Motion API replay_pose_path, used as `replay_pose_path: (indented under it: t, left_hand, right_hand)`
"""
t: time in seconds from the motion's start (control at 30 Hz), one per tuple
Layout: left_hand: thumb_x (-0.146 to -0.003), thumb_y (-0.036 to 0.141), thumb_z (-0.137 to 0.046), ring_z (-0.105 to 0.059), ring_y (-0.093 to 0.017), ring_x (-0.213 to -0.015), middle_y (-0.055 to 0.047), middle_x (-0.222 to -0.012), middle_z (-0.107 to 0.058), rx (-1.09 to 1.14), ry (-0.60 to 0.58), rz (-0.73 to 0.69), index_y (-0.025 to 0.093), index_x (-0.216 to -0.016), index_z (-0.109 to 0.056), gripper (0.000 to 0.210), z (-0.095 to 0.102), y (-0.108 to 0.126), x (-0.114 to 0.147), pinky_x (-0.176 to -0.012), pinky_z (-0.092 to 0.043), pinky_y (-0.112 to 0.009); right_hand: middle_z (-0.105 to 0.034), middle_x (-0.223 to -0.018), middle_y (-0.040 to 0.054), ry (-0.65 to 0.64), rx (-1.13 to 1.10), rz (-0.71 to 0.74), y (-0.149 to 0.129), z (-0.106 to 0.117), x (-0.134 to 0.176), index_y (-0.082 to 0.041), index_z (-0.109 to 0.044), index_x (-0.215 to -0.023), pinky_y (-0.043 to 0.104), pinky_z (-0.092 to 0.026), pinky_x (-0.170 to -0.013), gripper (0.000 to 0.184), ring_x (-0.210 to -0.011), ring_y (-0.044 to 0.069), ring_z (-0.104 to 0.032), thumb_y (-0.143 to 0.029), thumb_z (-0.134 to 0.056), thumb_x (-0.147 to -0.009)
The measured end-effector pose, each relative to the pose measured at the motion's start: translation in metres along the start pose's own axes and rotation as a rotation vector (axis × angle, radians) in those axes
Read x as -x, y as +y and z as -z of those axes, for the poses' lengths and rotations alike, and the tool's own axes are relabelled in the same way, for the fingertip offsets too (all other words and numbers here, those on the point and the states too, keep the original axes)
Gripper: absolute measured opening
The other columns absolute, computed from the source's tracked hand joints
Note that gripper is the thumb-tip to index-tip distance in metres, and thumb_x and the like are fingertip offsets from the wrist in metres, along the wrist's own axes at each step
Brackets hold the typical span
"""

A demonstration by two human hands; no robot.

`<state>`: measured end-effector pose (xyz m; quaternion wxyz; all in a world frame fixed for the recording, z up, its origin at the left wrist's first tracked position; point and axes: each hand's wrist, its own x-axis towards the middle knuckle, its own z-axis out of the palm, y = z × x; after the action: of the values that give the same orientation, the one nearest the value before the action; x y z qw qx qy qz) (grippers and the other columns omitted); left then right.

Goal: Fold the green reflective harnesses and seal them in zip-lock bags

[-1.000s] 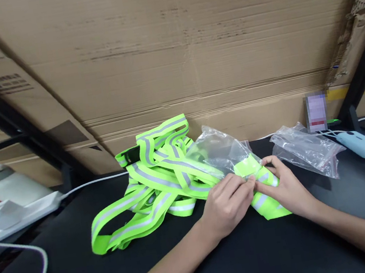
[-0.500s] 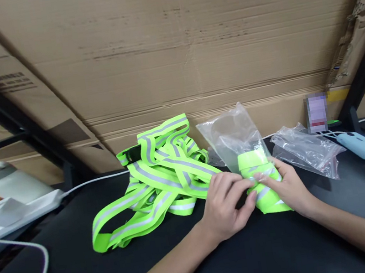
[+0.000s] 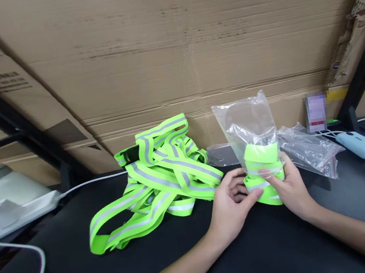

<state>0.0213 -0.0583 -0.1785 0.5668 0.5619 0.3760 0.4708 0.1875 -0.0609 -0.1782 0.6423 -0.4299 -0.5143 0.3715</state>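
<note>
A folded bundle of neon green reflective strap (image 3: pixel 260 154) is partly inside a clear plastic bag (image 3: pixel 245 119), its lower end sticking out below the bag's mouth. My right hand (image 3: pixel 293 188) grips the bundle and the bag edge from the right, thumb across the front. On the other side, my left hand (image 3: pixel 230 205) pinches the lower left of the bundle between thumb and curled fingers. To the left lies a loose tangle of the same green reflective straps (image 3: pixel 161 176) with grey stripes and a black buckle piece (image 3: pixel 132 154).
Flat clear bags (image 3: pixel 309 151) lie to the right, beside a light blue device (image 3: pixel 362 144) on a cord. A white power strip (image 3: pixel 18 215) with cables is at far left. Cardboard (image 3: pixel 154 44) walls the back of the black table (image 3: pixel 273 251).
The bag and bundle have moved slightly right and turned more upright. My left hand has rotated, its thumb now pressing on the bundle's lower left. The bag covers the bundle's upper part.
</note>
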Motion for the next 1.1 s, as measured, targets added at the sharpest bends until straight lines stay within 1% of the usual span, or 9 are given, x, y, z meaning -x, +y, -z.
replay_pose_path:
  t: [0.1,0.27,0.47,0.67,0.83,0.87,0.93,1.0,1.1]
  left_hand:
    - [-0.076,0.034,-0.086,-0.071,-0.02,-0.088,-0.009,-0.104,-0.077,0.037,0.018,0.007,0.016,-0.122,-0.062,0.055,-0.001,0.003,0.0,-0.079,-0.06,-0.032]
    - [-0.086,0.036,-0.077,-0.072,-0.026,-0.106,-0.011,-0.121,-0.076,-0.012,-0.08,-0.032,0.018,-0.127,-0.069,0.045,-0.003,0.008,0.001,-0.09,-0.059,-0.036]
    - [-0.074,0.031,-0.087,-0.074,-0.028,-0.103,-0.01,-0.121,-0.076,-0.056,-0.037,-0.041,0.018,-0.131,-0.065,0.062,0.0,0.008,-0.002,-0.079,-0.06,-0.032]
    - [-0.08,0.023,-0.079,-0.073,-0.026,-0.104,-0.008,-0.114,-0.076,-0.241,-0.031,-0.191,0.018,-0.12,-0.066,0.043,0.01,0.007,-0.008,-0.073,-0.057,-0.028]
    - [-0.084,0.021,-0.073,-0.073,-0.026,-0.103,-0.008,-0.114,-0.074,-0.35,-0.026,-0.25,0.019,-0.123,-0.062,0.04,0.018,0.003,-0.01,-0.077,-0.06,-0.031]
    - [-0.085,0.022,-0.073,-0.073,-0.026,-0.103,-0.008,-0.115,-0.074,-0.365,-0.024,-0.25,0.019,-0.123,-0.061,0.04,0.018,0.002,-0.01,-0.078,-0.06,-0.032]
    - [-0.087,0.023,-0.071,-0.072,-0.026,-0.104,-0.008,-0.117,-0.073,-0.381,-0.018,-0.262,0.02,-0.124,-0.06,0.039,0.019,0.001,-0.01,-0.078,-0.06,-0.032]
    - [-0.087,0.021,-0.07,-0.072,-0.025,-0.106,-0.007,-0.117,-0.073,-0.388,-0.016,-0.289,0.021,-0.125,-0.058,0.04,0.019,0.001,-0.01,-0.08,-0.06,-0.033]
    - [-0.088,0.019,-0.069,-0.071,-0.025,-0.107,-0.007,-0.117,-0.072,-0.401,-0.025,-0.318,0.021,-0.127,-0.055,0.041,0.02,0.001,-0.009,-0.084,-0.059,-0.034]
  right_hand:
    - [-0.066,-0.094,0.0008,0.003,-0.011,-0.007,0.004,-0.001,0.0,-0.024,-0.057,-0.103,0.03,-0.054,-0.074,0.036,-0.085,0.019,-0.063,-0.043,-0.081,-0.084]
    - [-0.06,-0.095,-0.0018,-0.054,-0.067,-0.01,0.01,-0.004,0.002,-0.026,-0.051,-0.107,0.028,-0.053,-0.076,0.035,-0.084,0.016,-0.06,-0.041,-0.077,-0.088]
    - [-0.059,-0.104,-0.0001,-0.175,-0.058,-0.024,0.011,-0.005,0.006,-0.027,-0.047,-0.114,0.03,-0.054,-0.086,0.035,-0.095,0.017,-0.063,-0.041,-0.071,-0.093]
    - [-0.055,-0.13,0.0069,-0.343,0.101,-0.029,0.007,0.0,0.003,-0.028,-0.043,-0.131,0.039,-0.043,-0.113,0.04,-0.127,0.021,-0.056,-0.045,-0.06,-0.099]
    - [-0.054,-0.141,0.0092,-0.572,0.25,0.059,-0.012,0.021,-0.011,-0.027,-0.04,-0.142,0.044,-0.041,-0.117,0.063,-0.137,0.027,-0.05,-0.035,-0.074,-0.09]
    - [-0.057,-0.139,0.009,-0.61,0.256,0.073,-0.017,0.026,-0.014,-0.027,-0.044,-0.14,0.044,-0.043,-0.115,0.061,-0.134,0.028,-0.052,-0.034,-0.076,-0.089]
    - [-0.062,-0.133,0.0083,-0.628,0.212,0.078,-0.023,0.031,-0.019,-0.026,-0.054,-0.13,0.044,-0.048,-0.109,0.041,-0.125,0.027,-0.06,-0.037,-0.07,-0.094]
    - [-0.069,-0.12,0.0069,-0.566,0.175,0.059,-0.025,0.032,-0.022,-0.025,-0.063,-0.116,0.042,-0.055,-0.099,0.024,-0.112,0.026,-0.067,-0.041,-0.064,-0.098]
    - [-0.073,-0.109,0.0051,-0.468,0.181,0.024,-0.022,0.029,-0.021,-0.025,-0.066,-0.109,0.04,-0.059,-0.092,0.02,-0.102,0.024,-0.072,-0.041,-0.066,-0.097]
